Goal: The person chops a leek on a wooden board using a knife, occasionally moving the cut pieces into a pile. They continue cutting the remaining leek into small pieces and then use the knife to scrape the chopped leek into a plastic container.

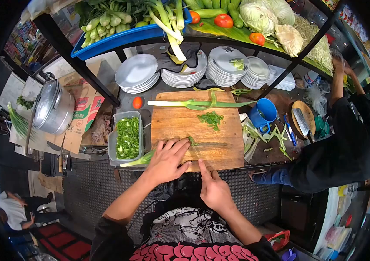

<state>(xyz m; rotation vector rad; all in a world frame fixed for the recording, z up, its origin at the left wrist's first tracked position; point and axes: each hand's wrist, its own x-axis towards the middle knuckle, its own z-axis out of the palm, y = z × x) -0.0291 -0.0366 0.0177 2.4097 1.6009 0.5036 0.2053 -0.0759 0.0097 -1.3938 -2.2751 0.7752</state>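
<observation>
My left hand point(167, 160) presses a leek point(140, 161) down on the wooden cutting board point(172, 122). The pale end of that leek sticks out to the left over the front edge, and a bit of green shows past my fingertips. In my right hand point(214, 189) is a knife point(196, 151), its index finger stretched along the top; the blade is thin and hard to make out beside my left fingers. A small heap of chopped green leaves point(211, 119) lies on the board. Another whole leek point(174, 103) stretches across the far side.
A plastic tub point(112, 150) full of chopped greens stands left, near a tomato point(137, 102). Plate stacks point(137, 71) line the back under a vegetable shelf. To the right are a blue mug point(263, 114), trimmings point(250, 139), a cleaver point(302, 122) on a round block, and another person point(337, 143).
</observation>
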